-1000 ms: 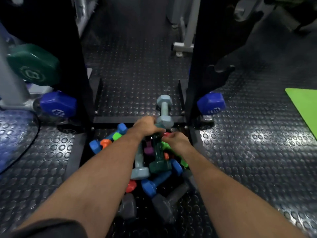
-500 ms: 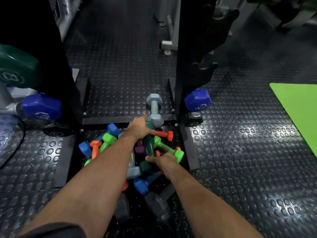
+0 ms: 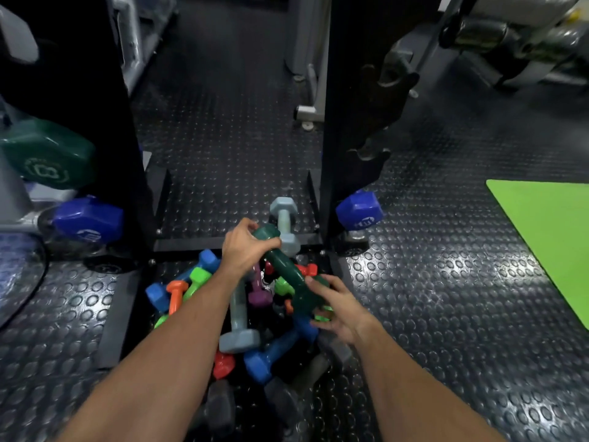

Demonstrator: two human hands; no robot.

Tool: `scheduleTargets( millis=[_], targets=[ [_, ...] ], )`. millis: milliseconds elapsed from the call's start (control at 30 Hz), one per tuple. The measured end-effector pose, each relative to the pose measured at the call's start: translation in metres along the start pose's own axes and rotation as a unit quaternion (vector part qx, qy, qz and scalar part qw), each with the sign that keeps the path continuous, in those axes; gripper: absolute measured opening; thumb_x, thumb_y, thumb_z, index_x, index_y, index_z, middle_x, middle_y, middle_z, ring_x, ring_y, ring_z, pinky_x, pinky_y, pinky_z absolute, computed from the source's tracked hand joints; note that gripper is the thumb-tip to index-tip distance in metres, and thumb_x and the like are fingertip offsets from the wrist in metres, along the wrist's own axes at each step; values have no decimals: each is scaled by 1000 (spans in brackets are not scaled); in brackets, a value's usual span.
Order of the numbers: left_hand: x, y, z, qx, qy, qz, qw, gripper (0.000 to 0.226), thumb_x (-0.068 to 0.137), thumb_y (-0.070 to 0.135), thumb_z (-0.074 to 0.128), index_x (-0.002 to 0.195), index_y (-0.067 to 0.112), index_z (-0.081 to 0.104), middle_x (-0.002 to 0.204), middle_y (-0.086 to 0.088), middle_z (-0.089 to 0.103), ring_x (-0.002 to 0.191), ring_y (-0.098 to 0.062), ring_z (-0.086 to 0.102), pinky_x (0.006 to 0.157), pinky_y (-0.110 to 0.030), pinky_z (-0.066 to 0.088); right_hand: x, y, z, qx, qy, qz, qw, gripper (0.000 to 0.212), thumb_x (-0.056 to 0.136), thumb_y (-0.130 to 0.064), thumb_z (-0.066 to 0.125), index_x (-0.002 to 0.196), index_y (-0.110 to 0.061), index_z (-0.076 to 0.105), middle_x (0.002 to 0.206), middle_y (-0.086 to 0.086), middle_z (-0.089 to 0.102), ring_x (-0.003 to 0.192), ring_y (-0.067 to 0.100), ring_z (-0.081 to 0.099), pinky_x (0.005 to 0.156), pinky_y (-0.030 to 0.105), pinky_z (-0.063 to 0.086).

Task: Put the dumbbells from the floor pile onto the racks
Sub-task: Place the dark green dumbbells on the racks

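A pile of coloured dumbbells (image 3: 255, 320) lies on the floor between the feet of two black racks. A dark green dumbbell (image 3: 288, 275) is raised at a slant above the pile. My left hand (image 3: 243, 247) grips its far head. My right hand (image 3: 339, 306) holds its near head from the right side. Under it lie pale blue-grey (image 3: 239, 327), purple (image 3: 258, 291), bright green (image 3: 194, 283), orange (image 3: 175, 296), blue (image 3: 271, 355) and red (image 3: 223, 365) dumbbells. Another pale blue-grey dumbbell (image 3: 285, 223) rests across the rack's base bar.
The left black rack upright (image 3: 105, 106) carries a large green dumbbell (image 3: 47, 154) and a blue one (image 3: 89, 220). The right black rack upright (image 3: 347, 106) has hooks and a blue dumbbell (image 3: 360, 210) at its foot. A green mat (image 3: 548, 231) lies at right on the studded rubber floor.
The dark green dumbbell has been lifted out of the pile. My left hand stays on its far end, and my right hand has moved right and up onto its near head.
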State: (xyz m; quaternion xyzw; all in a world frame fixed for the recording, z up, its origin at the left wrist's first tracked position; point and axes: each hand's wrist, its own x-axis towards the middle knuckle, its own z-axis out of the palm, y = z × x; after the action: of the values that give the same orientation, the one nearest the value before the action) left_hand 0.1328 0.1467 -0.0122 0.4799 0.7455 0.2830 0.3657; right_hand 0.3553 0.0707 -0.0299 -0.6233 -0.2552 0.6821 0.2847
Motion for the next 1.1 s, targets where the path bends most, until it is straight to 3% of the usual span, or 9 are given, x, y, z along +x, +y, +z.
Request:
scheduleTargets(
  millis=[67,200,333,400,533,667,833,900,1100],
  targets=[
    [-8,10,3,-32,3,-19,999,70,60,56,83,117,20,65,101,3,70,98,-18,66,90,-36,56,-5,-14,-9,60,6,-38,997,37,81,-32,86,113,-27,68,110,5,78,99,28,73,86,50,62],
    [-22,33,18,-127,-38,-52,990,55,58,60,84,98,25,71,91,7,76,88,-15,71,86,-37,59,-15,-36,-25,107,119,-121,980,53,78,-32,88,119,-8,64,103,12,78,76,18,75,64,33,61],
    [-38,53,36,-210,-133,-58,967,70,59,56,90,114,20,64,103,0,76,93,-17,73,82,-36,60,-30,-44,-41,119,234,-179,948,89,57,-66,91,125,-13,67,112,11,77,102,26,74,100,51,57],
    [-46,64,42,-245,-180,-70,950,80,53,61,90,115,20,62,107,-5,76,98,-24,74,91,-47,60,-37,-54,-49,138,282,-207,927,75,69,-61,86,124,-16,63,114,8,73,103,23,70,100,48,56],
    [-57,83,45,-315,-264,-82,908,87,60,57,94,124,12,56,101,-15,78,76,-29,69,60,-39,48,-38,-84,-70,195,330,-249,889,50,81,-54,81,112,-18,63,117,10,70,105,24,67,100,43,53],
    [-73,117,34,-371,-309,-58,874,70,77,34,88,129,0,57,102,-22,77,69,-29,73,52,-31,54,-46,-136,-90,199,297,-295,886,39,89,-52,74,105,-16,66,113,8,70,99,22,66,101,47,54],
    [-88,162,32,-428,-332,-28,840,67,77,32,86,132,4,60,115,-24,75,101,-47,73,99,-54,56,-57,-216,-105,155,244,-354,889,52,78,-55,79,109,-15,67,108,8,70,91,21,66,81,41,56],
    [-91,175,35,-443,-314,-27,839,67,79,36,85,134,6,60,119,-21,74,102,-47,73,103,-57,54,-59,-247,-110,118,223,-369,895,62,71,-60,78,113,-14,69,116,9,72,95,22,67,81,39,55],
    [-97,214,45,-495,-291,-20,819,58,88,38,77,134,7,59,117,-18,76,103,-42,74,103,-51,55,-53,-307,-99,85,162,-385,905,24,98,-43,60,97,-23,72,98,-2,71,88,14,62,80,33,47]
  ],
)
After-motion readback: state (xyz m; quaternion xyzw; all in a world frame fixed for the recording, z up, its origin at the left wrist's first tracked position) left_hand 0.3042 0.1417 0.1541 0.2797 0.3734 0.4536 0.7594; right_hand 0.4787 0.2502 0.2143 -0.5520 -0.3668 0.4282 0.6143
